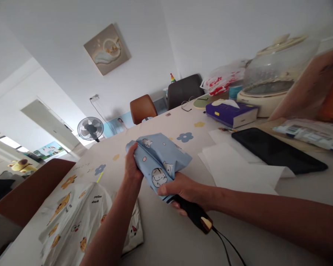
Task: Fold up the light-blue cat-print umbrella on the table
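A folding umbrella (161,157) with light blue fabric and white cartoon animals is held above the table, its folds loosely gathered. My left hand (132,166) grips the far end of the gathered fabric. Lower down, my right hand (183,188) wraps around the fabric where it meets the black handle (192,212). A dark wrist strap hangs from the handle's end. Under my left forearm lies a white cloth or bag (80,218) printed with yellow ducks.
White paper sheets (238,168) and a black tablet-like slab (277,149) lie at right. Behind them stand a purple tissue box (230,112), a clear-lidded appliance (272,74) and a plastic bag (223,77). Chairs (143,109) and a fan (90,128) are beyond the table.
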`<control>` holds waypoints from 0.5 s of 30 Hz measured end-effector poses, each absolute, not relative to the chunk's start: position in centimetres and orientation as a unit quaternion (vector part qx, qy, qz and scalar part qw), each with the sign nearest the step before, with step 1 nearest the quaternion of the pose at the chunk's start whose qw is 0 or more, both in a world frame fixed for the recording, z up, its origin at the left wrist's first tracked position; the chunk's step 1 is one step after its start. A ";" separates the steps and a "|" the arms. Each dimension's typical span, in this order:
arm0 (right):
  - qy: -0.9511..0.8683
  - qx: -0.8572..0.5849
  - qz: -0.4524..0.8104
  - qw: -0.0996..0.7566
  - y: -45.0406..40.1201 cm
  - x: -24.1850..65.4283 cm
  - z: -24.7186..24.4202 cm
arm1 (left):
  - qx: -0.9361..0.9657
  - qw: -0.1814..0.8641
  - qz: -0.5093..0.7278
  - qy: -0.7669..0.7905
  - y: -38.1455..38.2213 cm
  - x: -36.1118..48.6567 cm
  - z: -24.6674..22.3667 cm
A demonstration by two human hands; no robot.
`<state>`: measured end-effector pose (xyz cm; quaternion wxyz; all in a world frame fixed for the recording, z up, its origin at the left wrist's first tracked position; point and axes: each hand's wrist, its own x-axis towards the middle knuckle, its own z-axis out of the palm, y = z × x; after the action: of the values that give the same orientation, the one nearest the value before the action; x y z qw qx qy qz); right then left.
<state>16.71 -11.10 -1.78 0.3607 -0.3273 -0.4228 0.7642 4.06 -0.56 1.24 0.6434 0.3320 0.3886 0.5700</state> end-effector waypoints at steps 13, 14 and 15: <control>-0.324 -0.223 0.885 0.251 -10.8 16.9 -2.9 | 0.320 0.689 0.563 0.326 -1.7 3.8 -0.7; -0.324 -0.225 0.884 0.251 -10.8 16.8 -2.9 | 0.323 0.687 0.564 0.326 -1.7 3.8 -0.7; -0.326 -0.227 0.882 0.254 -10.8 16.8 -2.9 | 0.330 0.685 0.561 0.327 -1.7 3.8 -0.8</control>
<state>16.80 -10.79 -2.91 0.2541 -0.2270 -0.3258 0.8819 3.77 -1.73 -0.81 0.6855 0.3297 0.3271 0.5607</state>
